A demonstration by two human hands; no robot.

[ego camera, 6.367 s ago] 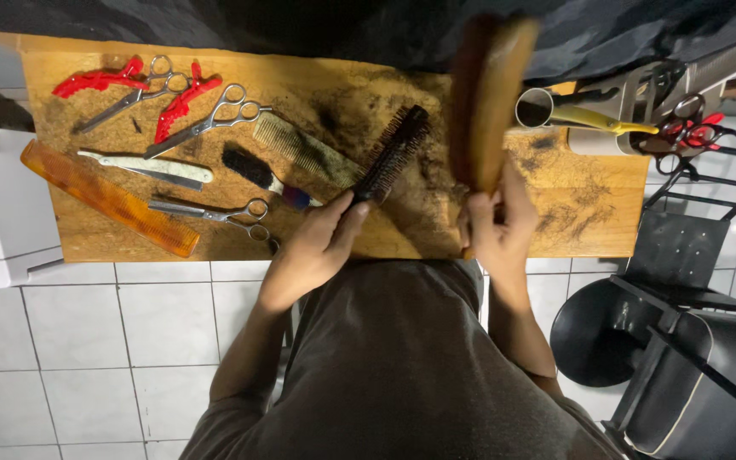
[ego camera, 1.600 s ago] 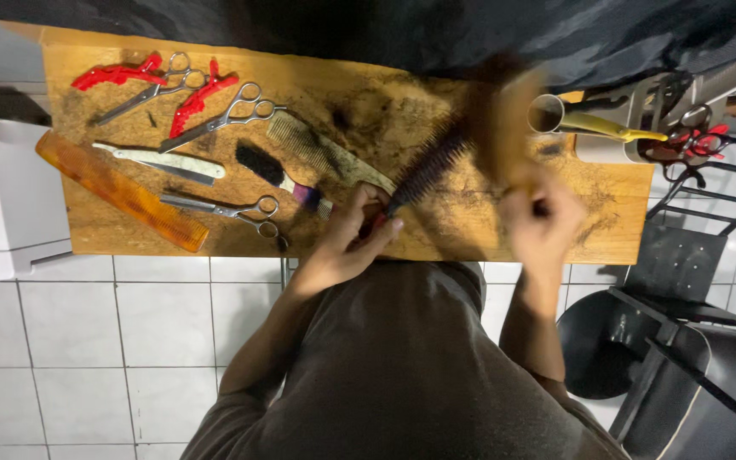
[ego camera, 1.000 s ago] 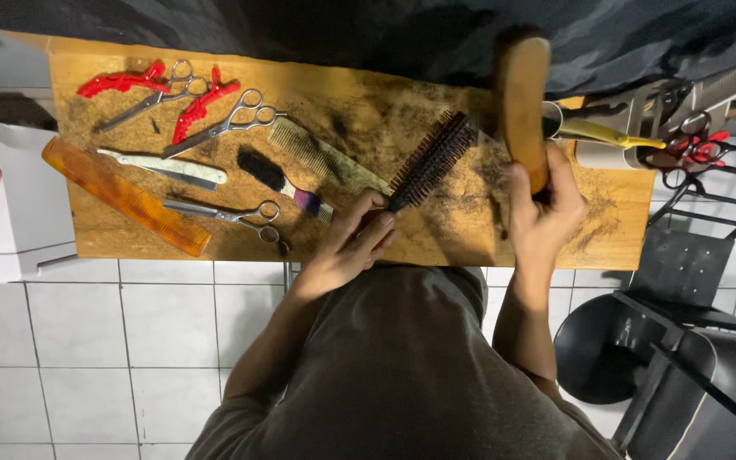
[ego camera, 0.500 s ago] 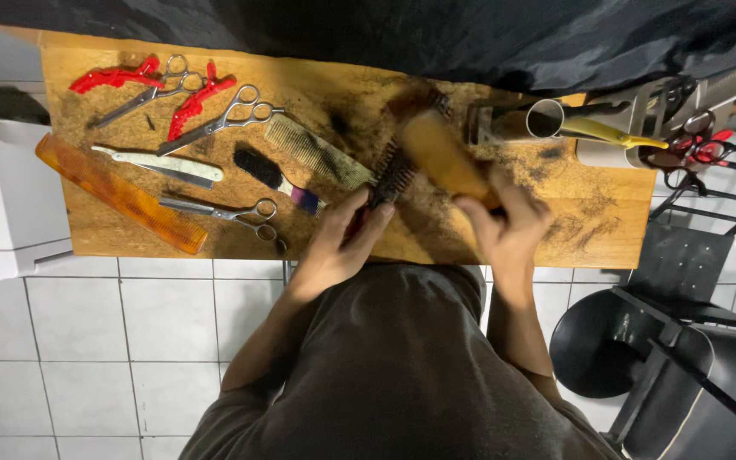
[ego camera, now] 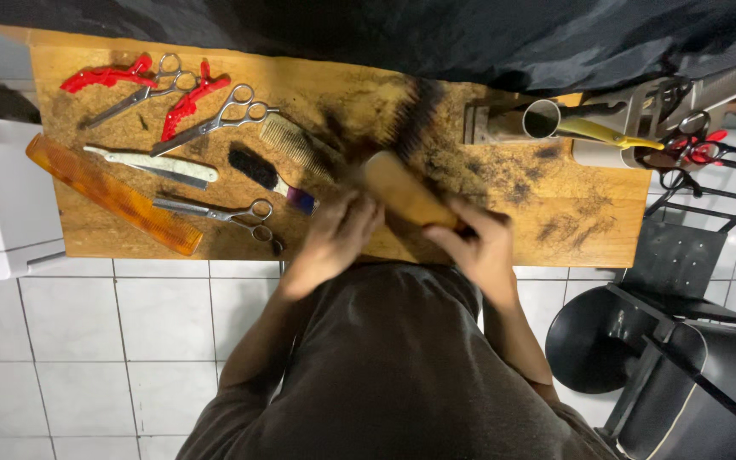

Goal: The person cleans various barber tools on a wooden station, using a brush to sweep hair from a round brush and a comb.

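My left hand (ego camera: 338, 234) grips the handle of a black round bristle brush (ego camera: 416, 115), whose head points up and away and is blurred by motion. My right hand (ego camera: 480, 247) is closed on a flat wooden brush (ego camera: 404, 189) that lies slanted across the round brush, close to my left hand's fingers. Both hands hover over the front middle of a wooden table (ego camera: 572, 238) strewn with dark hair clippings.
On the table's left lie red clips (ego camera: 100, 77), scissors (ego camera: 225, 119), a second pair of scissors (ego camera: 233, 213), an orange comb (ego camera: 112, 196), a white folding razor (ego camera: 148, 163) and a small black brush (ego camera: 257, 168). A metal cup (ego camera: 543, 119) stands back right. A black chair (ego camera: 683, 349) is to the right.
The wooden brush went from upright at the right to slanted across the round brush, and now sits lower and further left. The round brush's head has swung up and away.
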